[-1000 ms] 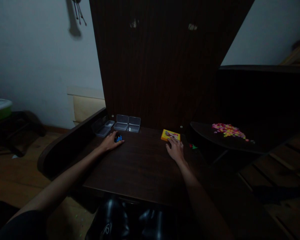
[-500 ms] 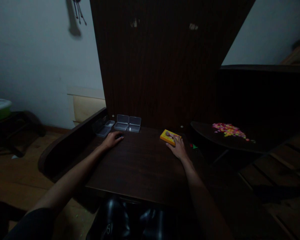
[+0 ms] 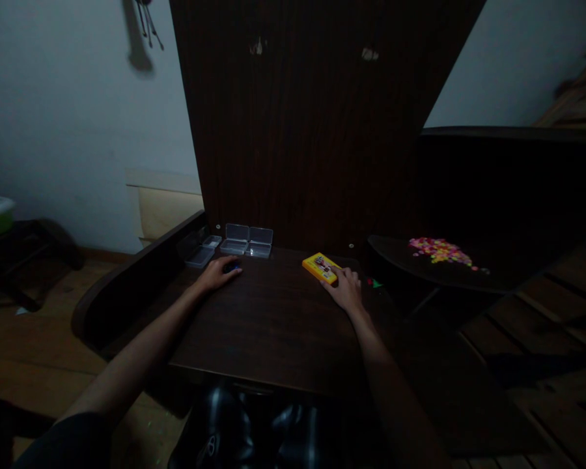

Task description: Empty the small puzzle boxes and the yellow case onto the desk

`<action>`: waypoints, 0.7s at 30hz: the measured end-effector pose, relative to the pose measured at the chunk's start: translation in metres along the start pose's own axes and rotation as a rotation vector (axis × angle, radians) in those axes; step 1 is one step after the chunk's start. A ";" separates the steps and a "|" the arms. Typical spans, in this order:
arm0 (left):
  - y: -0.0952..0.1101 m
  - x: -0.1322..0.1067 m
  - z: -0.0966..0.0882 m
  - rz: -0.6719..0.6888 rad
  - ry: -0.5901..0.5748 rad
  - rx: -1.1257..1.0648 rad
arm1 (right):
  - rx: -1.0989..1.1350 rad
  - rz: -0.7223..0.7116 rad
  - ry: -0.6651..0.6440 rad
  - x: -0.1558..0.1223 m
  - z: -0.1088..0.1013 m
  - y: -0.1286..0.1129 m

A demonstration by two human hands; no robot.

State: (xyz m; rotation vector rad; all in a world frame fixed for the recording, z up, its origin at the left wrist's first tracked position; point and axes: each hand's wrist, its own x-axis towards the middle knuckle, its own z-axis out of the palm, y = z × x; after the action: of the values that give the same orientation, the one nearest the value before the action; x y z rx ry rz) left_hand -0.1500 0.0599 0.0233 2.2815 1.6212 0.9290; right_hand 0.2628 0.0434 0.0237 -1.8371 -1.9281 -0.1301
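A flat yellow box [image 3: 320, 266] with a printed picture on top lies on the dark wooden desk [image 3: 273, 332]. My right hand [image 3: 348, 288] is closed on its near right corner, thumb along the front edge and fingers on top. At the left, my left hand [image 3: 217, 273] rests on the desk with its fingers curled around a small dark blue object [image 3: 232, 266], too dim to name. Just beyond that hand stand two clear plastic cases [image 3: 248, 247] with raised lids. Another clear case [image 3: 200, 256] sits open beside the left side panel.
Many small pink and yellow pieces [image 3: 442, 251] are heaped on a raised side shelf [image 3: 400, 260] at the right. Something small and green [image 3: 376, 283] lies below it. A tall wooden panel [image 3: 297, 143] closes off the back; a low side wall [image 3: 141, 273] borders the left.
The yellow box has shifted slightly left and turned, and my right hand has closed from lying over it to gripping its corner. My left hand stays in nearly the same place.
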 end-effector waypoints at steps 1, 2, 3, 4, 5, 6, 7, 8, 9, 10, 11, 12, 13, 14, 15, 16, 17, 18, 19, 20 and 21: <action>0.001 0.000 0.000 -0.002 -0.018 0.009 | 0.016 -0.001 0.025 0.000 0.002 0.001; 0.002 0.000 0.000 -0.002 -0.039 0.018 | 0.034 0.001 0.046 0.001 0.004 0.002; 0.002 0.000 0.001 0.001 -0.059 0.027 | 0.051 0.006 0.061 0.002 0.007 0.004; 0.003 0.001 0.001 0.006 -0.076 0.035 | 0.064 0.016 0.066 0.003 0.011 0.006; 0.003 0.001 0.001 0.011 -0.087 0.041 | 0.074 0.031 0.061 0.004 0.014 0.008; 0.003 0.001 0.001 0.014 -0.092 0.045 | 0.085 0.049 0.046 0.005 0.017 0.010; 0.003 0.002 0.001 0.016 -0.093 0.048 | 0.095 0.064 0.025 0.007 0.019 0.012; 0.004 0.002 0.001 0.018 -0.093 0.048 | 0.105 0.076 0.002 0.007 0.020 0.013; 0.004 0.001 0.001 0.019 -0.090 0.046 | 0.112 0.082 -0.017 0.008 0.020 0.013; 0.004 0.001 0.002 0.020 -0.088 0.044 | 0.119 0.080 -0.029 0.009 0.020 0.013; 0.004 0.001 0.002 0.021 -0.085 0.042 | 0.125 0.073 -0.033 0.009 0.018 0.012; 0.004 0.000 0.002 0.021 -0.082 0.040 | 0.132 0.062 -0.027 0.009 0.016 0.011; 0.004 0.000 0.002 0.021 -0.081 0.037 | 0.139 0.051 -0.014 0.008 0.014 0.010; 0.004 -0.001 0.002 0.021 -0.080 0.035 | 0.145 0.041 -0.003 0.007 0.012 0.008; 0.004 -0.001 0.001 0.020 -0.079 0.033 | 0.149 0.033 0.007 0.007 0.010 0.006; 0.004 -0.002 0.001 0.020 -0.079 0.031 | 0.149 0.028 0.013 0.006 0.008 0.004; 0.004 -0.002 0.001 0.020 -0.078 0.029 | 0.147 0.024 0.017 0.004 0.006 0.002; 0.005 -0.003 0.001 0.020 -0.076 0.028 | 0.143 0.018 0.019 0.003 0.004 0.000; 0.005 -0.003 0.001 0.020 -0.074 0.028 | 0.140 0.010 0.019 0.002 0.003 -0.003; 0.005 -0.004 0.000 0.020 -0.072 0.028 | 0.138 0.000 0.019 0.001 0.002 -0.005; 0.006 -0.004 0.000 0.020 -0.070 0.029 | 0.137 -0.008 0.020 0.000 0.000 -0.007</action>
State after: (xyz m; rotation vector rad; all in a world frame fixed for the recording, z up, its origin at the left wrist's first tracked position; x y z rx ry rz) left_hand -0.1464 0.0537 0.0243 2.3260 1.5969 0.8251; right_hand 0.2556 0.0430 0.0257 -1.7318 -1.8823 -0.0184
